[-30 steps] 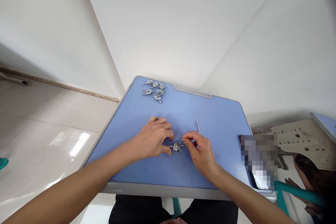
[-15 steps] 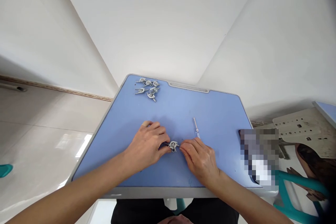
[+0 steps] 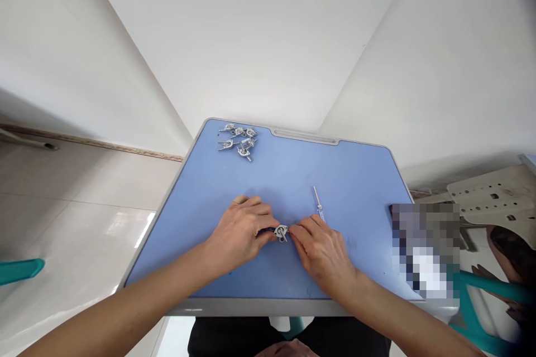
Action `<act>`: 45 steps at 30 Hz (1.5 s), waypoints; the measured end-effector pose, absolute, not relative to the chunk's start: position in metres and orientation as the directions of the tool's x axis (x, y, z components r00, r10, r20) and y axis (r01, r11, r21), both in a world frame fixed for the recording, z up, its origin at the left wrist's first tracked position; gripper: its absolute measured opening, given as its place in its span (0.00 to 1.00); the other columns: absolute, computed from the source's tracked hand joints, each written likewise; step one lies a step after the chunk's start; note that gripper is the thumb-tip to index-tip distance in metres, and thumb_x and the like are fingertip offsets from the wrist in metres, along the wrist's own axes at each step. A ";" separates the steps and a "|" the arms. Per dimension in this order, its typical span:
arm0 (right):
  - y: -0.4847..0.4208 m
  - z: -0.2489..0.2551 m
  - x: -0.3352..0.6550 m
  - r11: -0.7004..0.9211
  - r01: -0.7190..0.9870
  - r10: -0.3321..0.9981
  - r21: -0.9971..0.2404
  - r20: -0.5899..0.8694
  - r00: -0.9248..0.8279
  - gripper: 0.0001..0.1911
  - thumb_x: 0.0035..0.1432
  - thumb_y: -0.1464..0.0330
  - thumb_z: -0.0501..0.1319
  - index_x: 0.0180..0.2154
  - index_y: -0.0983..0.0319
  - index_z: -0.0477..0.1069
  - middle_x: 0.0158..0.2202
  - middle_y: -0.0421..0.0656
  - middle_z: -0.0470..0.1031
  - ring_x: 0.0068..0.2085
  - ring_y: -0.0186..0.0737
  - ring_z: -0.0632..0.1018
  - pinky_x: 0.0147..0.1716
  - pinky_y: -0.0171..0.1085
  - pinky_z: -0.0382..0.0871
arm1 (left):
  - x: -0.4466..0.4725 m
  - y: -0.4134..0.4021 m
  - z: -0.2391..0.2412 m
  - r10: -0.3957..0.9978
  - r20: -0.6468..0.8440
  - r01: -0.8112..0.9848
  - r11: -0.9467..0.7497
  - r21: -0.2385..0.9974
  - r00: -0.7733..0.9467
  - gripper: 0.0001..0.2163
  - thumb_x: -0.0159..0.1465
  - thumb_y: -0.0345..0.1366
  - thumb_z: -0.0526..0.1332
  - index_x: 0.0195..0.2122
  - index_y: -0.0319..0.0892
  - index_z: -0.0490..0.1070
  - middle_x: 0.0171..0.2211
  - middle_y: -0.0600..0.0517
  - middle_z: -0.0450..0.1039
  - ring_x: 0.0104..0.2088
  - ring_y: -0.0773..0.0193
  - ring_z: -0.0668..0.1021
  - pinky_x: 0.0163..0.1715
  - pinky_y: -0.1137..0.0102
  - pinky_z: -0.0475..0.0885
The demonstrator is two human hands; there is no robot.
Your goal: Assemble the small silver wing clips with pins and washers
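At the far left lay a pale tiled floor (image 3: 92, 256), with a teal piece of furniture (image 3: 20, 271) jutting in over it. To the right of that stood a blue-topped desk (image 3: 360, 184) with a grey rim. On its far left corner several metal fittings (image 3: 244, 150) sat in a loose group, some touching, well apart from both hands.

The left hand (image 3: 238, 231) reached in from the near left, its thumb on the near side and its fingers curled on the far side, pinching the left end of one metal fitting (image 3: 281, 231). A slim dark part of this fitting ran back between those fingers and was partly hidden by them.

The fitting was at the middle of the near half of the desk, directly between the two sets of fingertips: to the right of the left hand's, to the left of the right hand's. Its long axis ran roughly left to right, in line from one pinch to the other, while a short pin slanted toward the near side. Neither hand was clearly nearer; both met it.

The right hand (image 3: 324, 254) had its thumb and forefinger closed at the fitting's right tip; whether they also held a smaller piece could not be told. Just beyond its knuckles lay a thin rod-like tool (image 3: 317, 201), pointing to the far side.

On the right edge was a pixelated rectangular object (image 3: 422, 251), and past it a perforated beige panel (image 3: 494, 201).
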State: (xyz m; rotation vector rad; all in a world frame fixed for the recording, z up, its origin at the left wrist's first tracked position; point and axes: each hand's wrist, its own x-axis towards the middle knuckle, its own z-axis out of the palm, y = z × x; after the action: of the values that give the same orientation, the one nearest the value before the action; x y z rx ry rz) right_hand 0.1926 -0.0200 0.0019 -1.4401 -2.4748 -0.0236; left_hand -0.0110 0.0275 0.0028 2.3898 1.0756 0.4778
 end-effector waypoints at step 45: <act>0.022 0.037 0.173 0.460 0.850 0.870 -0.257 -0.060 -0.489 0.07 0.57 0.69 0.67 0.32 0.50 0.80 0.38 0.35 0.81 0.40 0.41 0.74 0.34 0.39 0.67 | -0.008 0.035 -0.009 0.781 0.187 0.579 -0.578 0.575 0.595 0.04 0.63 0.31 0.63 0.32 0.44 0.78 0.28 0.53 0.74 0.34 0.61 0.72 0.38 0.64 0.60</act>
State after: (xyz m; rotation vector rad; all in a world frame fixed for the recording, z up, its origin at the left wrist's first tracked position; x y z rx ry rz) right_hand 0.1727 0.0220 0.0368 -1.5436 -2.6157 0.3893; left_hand -0.0081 0.0353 -0.0092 2.3647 1.0828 0.5922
